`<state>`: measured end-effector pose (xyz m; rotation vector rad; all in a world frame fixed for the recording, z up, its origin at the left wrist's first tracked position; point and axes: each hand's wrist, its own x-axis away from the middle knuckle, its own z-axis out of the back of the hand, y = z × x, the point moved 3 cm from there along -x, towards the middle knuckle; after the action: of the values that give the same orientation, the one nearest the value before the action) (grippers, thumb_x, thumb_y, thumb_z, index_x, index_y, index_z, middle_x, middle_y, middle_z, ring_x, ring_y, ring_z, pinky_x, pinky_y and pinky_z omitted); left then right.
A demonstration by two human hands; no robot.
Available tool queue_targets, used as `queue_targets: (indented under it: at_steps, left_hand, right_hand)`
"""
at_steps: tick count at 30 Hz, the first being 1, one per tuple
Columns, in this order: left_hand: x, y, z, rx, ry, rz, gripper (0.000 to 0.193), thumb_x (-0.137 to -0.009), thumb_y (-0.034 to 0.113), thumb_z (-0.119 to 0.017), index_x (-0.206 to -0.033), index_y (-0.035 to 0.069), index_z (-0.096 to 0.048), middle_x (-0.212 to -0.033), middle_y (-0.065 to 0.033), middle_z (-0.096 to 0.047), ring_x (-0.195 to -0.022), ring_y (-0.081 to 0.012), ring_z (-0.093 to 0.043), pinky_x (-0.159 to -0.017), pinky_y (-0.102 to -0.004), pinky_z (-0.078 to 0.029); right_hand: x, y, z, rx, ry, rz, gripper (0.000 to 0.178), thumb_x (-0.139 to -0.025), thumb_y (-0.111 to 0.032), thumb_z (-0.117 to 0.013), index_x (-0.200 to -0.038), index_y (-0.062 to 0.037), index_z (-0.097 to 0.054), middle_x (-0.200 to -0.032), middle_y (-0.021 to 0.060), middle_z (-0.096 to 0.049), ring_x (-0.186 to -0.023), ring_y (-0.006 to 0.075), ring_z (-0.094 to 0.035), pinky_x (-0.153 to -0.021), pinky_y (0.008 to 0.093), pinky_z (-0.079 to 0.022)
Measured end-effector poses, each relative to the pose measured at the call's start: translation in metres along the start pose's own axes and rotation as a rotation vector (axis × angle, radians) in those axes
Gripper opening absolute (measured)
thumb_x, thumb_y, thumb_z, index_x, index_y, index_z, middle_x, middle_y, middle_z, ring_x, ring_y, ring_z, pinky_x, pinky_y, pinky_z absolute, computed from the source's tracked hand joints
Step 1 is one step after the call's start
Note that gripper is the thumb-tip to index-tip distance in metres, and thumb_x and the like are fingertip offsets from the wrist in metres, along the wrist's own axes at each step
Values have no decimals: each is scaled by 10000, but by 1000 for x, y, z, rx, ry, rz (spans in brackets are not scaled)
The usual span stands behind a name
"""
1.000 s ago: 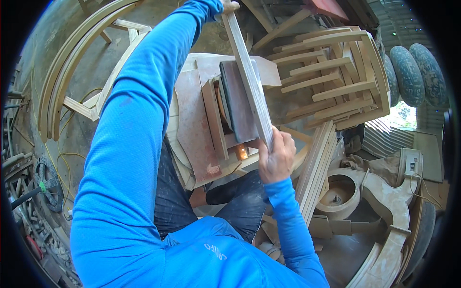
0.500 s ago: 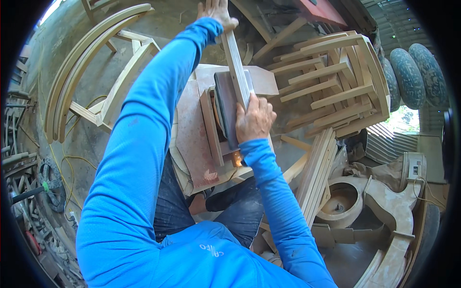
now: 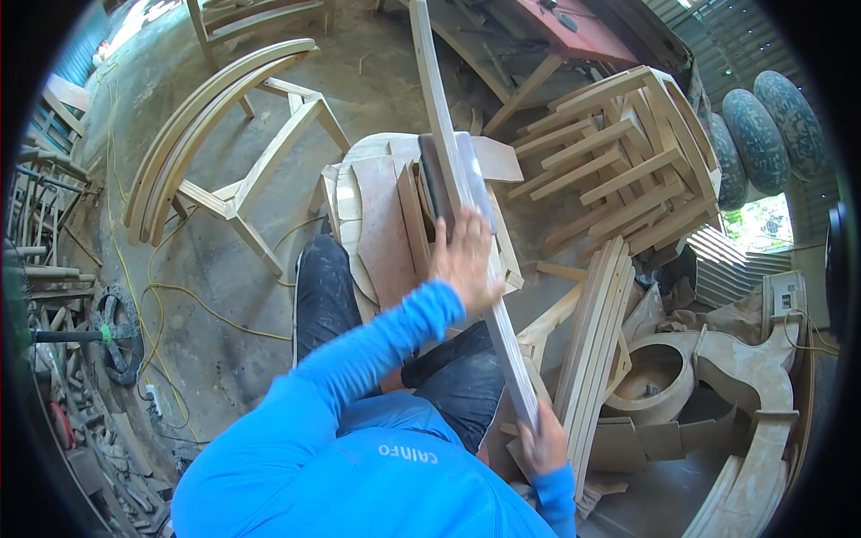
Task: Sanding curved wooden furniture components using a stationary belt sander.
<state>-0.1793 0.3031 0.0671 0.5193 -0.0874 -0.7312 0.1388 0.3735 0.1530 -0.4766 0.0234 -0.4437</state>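
A long wooden strip (image 3: 436, 94) runs from the far edge of the view toward me. It lies across the dark sanding belt (image 3: 434, 177) of a sander set on a wooden stand. My left hand (image 3: 465, 262) rests flat on the strip's middle, just at the near end of the belt, fingers stretched out. At the strip's near end, my right hand (image 3: 544, 442) is closed around it beside my right knee. The strip hides part of the belt.
To the right lie a stack of long boards (image 3: 592, 332) and a pile of wooden frames (image 3: 628, 161). A dusty blower housing (image 3: 650, 381) stands at lower right. At left are a wooden frame with curved rails (image 3: 260, 166) and a yellow cord (image 3: 211, 314) on the floor.
The strip has come nearer to me along the belt. My left hand moved from its far part back to the middle; my right hand went from the middle to the near end.
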Motion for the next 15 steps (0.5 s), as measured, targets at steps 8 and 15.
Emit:
queue_targets:
  at_steps: [8,15]
  left_hand:
    - [-39,-38,11,-9,80,48,1029,-837,510,-650,-1602,-33,-225,-1703,-200,-141,-1600,-327,-27,-1260,-598,-19]
    - [-67,-23,12,-77,-83,33,1025,-860,608,-559,-1609,-12,-233,-1705,-212,-119,-1599,-334,-17,-1255,-592,32]
  right_hand:
    - [167,15,153,49,-135,-465,394,-888,-141,-714,-1260,-30,-647,-1032,150,-726,-951,243,-702,-842,377,-547]
    - [240,-22,249,78,70,-706,406,-863,-96,-781,-1253,-26,-690,-1076,123,-737,-980,221,-688,-888,323,-532]
